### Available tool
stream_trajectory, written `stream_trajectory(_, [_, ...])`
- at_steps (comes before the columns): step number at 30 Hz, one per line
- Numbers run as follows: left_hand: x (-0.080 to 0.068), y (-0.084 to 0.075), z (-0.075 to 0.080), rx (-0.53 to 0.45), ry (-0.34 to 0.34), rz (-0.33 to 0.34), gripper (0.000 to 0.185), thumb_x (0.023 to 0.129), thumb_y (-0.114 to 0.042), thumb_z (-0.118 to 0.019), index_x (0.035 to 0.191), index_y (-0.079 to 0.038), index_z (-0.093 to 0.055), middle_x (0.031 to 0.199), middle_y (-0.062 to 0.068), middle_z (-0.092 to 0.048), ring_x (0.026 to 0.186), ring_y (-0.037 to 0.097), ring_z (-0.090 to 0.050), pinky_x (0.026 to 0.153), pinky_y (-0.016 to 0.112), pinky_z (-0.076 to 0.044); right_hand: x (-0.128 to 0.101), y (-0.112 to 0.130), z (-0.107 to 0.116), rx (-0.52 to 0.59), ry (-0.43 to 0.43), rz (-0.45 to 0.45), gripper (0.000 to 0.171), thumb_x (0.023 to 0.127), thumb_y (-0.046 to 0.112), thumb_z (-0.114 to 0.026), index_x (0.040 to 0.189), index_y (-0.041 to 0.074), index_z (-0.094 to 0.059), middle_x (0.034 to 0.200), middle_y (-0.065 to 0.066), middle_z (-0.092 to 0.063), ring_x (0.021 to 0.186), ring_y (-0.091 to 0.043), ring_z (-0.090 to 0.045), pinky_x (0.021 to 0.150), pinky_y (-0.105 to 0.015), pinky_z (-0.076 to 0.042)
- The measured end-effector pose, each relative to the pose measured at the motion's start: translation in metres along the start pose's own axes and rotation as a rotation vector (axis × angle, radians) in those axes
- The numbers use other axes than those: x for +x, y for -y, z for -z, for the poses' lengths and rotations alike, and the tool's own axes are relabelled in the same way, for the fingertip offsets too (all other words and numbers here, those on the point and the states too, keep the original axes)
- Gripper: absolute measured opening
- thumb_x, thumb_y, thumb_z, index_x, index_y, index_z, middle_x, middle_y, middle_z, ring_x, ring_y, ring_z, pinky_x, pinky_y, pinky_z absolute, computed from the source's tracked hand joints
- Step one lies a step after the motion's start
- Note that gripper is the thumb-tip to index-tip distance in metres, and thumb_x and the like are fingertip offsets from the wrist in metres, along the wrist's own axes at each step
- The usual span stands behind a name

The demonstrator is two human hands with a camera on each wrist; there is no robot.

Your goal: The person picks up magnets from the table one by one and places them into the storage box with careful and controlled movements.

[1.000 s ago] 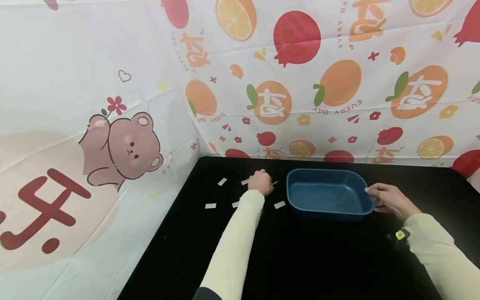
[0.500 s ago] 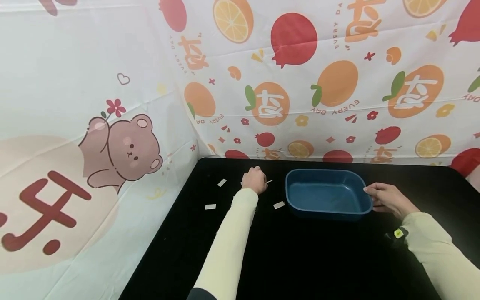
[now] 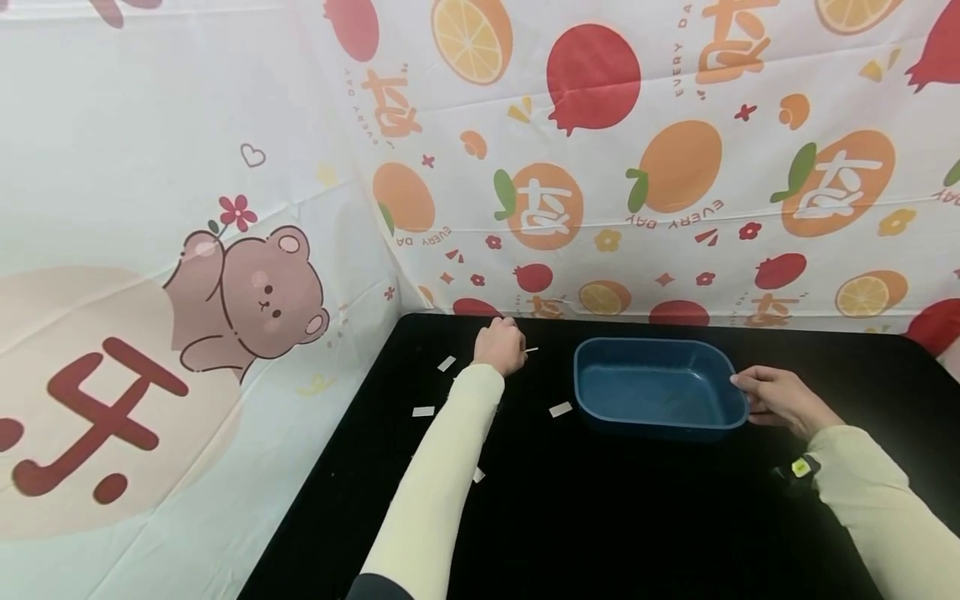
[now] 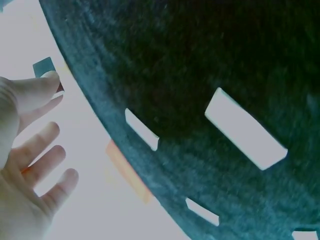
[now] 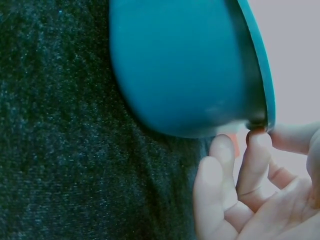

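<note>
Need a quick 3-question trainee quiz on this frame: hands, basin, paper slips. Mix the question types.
1. True or false: the right hand touches the rim of the blue basin.
2. Which surface do the white slips lie on? A) black table B) inside the basin C) the printed cloth wall
3. Fill in: the left hand is at the table's ____ edge, left of the basin.

Key: 1 true; 2 A; 3 far
</note>
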State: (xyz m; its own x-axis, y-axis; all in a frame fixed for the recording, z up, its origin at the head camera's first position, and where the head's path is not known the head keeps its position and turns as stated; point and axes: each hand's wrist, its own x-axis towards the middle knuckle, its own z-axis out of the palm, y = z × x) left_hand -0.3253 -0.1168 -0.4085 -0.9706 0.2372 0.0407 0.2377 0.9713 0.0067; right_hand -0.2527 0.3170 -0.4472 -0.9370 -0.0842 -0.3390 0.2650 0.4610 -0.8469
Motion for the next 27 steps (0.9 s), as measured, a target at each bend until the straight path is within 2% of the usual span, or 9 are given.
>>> stream_trajectory(4, [-0.002,0.005,0.01,-0.019,-0.005,-0.009,0.014,0.093,-0.028,-0.069,0.095,-0.017,-0.078,0.121,0.005,-0.063,0.114,0.026,-0.054,0.094,0.045,-0.051,-0.001,0.0,0.001,0.014,0.005,-0.007,0.037,0.102,0.04,-0.052,0.112,0.006,-0.061,0.078,0.003,-0.058,0.071,-0.009,-0.064,0.071,-0.03,-0.06])
stream_trajectory(7, [-0.003,0.01,0.013,-0.031,-0.037,-0.018,0.013,0.091,-0.028,-0.071,0.09,-0.017,-0.078,0.116,0.005,-0.064,0.112,0.027,-0.054,0.092,0.046,-0.052,-0.001,0.001,0.001,0.016,0.017,-0.005,0.038,0.102,0.041,-0.051,0.113,0.006,-0.06,0.079,0.003,-0.059,0.072,-0.009,-0.064,0.072,-0.03,-0.06])
stream_trajectory(11, [-0.005,0.013,0.016,-0.027,-0.095,-0.063,0.013,0.09,-0.027,-0.072,0.087,-0.016,-0.078,0.109,0.005,-0.064,0.108,0.026,-0.054,0.089,0.045,-0.052,-0.001,0.001,0.0,0.013,0.023,0.002,0.04,0.102,0.041,-0.051,0.115,0.004,-0.059,0.08,0.003,-0.059,0.073,-0.009,-0.064,0.072,-0.03,-0.06])
stream_trajectory(15, [-0.009,0.013,0.02,-0.023,-0.145,-0.114,0.012,0.09,-0.026,-0.073,0.085,-0.016,-0.078,0.111,0.003,-0.063,0.11,0.024,-0.053,0.088,0.042,-0.051,-0.001,0.001,-0.002,0.011,0.022,0.005,0.041,0.103,0.041,-0.05,0.116,0.003,-0.058,0.08,0.003,-0.059,0.073,-0.009,-0.065,0.071,-0.03,-0.06])
stream_trajectory(22, [-0.014,0.009,0.026,-0.031,-0.197,-0.205,0.013,0.092,-0.024,-0.07,0.084,-0.018,-0.079,0.123,0.004,-0.065,0.119,0.022,-0.053,0.101,0.044,-0.046,-0.002,0.0,-0.002,0.01,0.022,0.008,0.043,0.103,0.041,-0.049,0.118,0.001,-0.057,0.082,0.001,-0.058,0.074,-0.01,-0.064,0.071,-0.03,-0.061])
stream_trajectory(27, [-0.015,0.004,0.027,0.038,-0.265,-0.246,0.013,0.093,-0.025,-0.069,0.087,-0.02,-0.08,0.122,0.002,-0.064,0.118,0.022,-0.052,0.105,0.043,-0.042,-0.002,0.0,0.001,0.019,0.012,0.007,0.039,0.103,0.04,-0.05,0.114,0.005,-0.059,0.08,0.002,-0.058,0.073,-0.009,-0.064,0.071,-0.029,-0.06])
